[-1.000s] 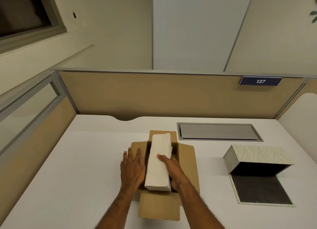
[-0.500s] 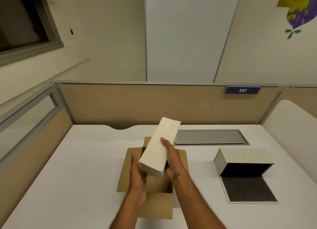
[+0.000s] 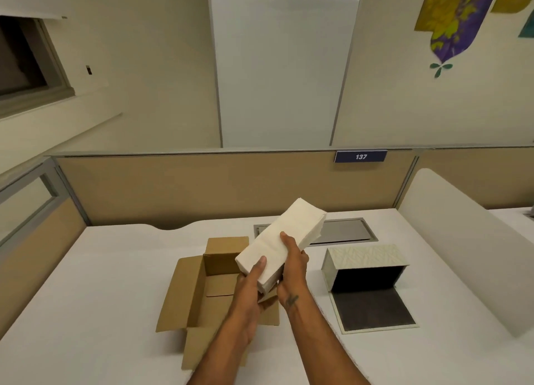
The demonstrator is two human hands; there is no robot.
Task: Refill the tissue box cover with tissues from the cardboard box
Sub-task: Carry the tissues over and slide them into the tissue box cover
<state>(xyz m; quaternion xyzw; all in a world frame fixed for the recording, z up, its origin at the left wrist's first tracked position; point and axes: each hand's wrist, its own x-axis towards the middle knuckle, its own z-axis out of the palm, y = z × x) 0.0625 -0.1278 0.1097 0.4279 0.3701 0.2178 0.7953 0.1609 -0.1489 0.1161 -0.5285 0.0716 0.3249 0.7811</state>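
Both hands (image 3: 274, 272) grip tissue stack (image 3: 278, 244), long axis tilted up-right; open cover (image 3: 365, 266) lies right, nearer right hand (image 3: 293, 264); cardboard box (image 3: 202, 286) below-left.

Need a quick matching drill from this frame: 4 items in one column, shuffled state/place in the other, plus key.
Items:
1. tissue stack
2. cardboard box
3. tissue box cover
4. number plate

States/places:
A. flaps open, left of the hands
B. on the partition's top edge
C. held in the air by left hand and right hand
D. lying open on the desk, dark inside, right of the hands

Pairs: 1-C, 2-A, 3-D, 4-B
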